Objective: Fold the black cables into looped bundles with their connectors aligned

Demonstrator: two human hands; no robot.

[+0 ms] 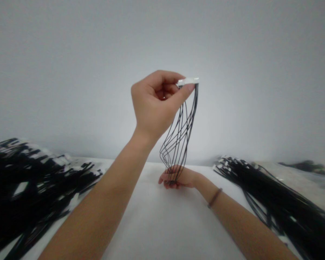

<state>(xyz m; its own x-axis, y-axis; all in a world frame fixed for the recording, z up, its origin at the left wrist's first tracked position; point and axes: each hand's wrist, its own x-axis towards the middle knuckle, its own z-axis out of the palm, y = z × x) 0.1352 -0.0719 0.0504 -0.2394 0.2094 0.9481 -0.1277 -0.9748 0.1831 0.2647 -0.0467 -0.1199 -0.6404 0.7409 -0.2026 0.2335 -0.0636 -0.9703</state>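
Observation:
Raised in front of the wall, my left hand (pixel 154 97) pinches a white plastic connector (pixel 191 80) between thumb and fingers. From this connector hangs a wire harness (pixel 190 126) of several thin black wires, which cross and fan out on the way down. Lower, just above the table, my right hand (pixel 180 176) has its fingers curled at the harness's lower end. The wires gather there; what terminates them is partly hidden and blurred. A dark band circles my right wrist.
A big heap of black wire harnesses (pixel 13 187) with white connectors lies on the left. To the right is a long bundle of similar harnesses (pixel 276 195), beside clear plastic wrapping (pixel 295 178). The white table (pixel 162 220) meets a pale wall (pixel 97 54).

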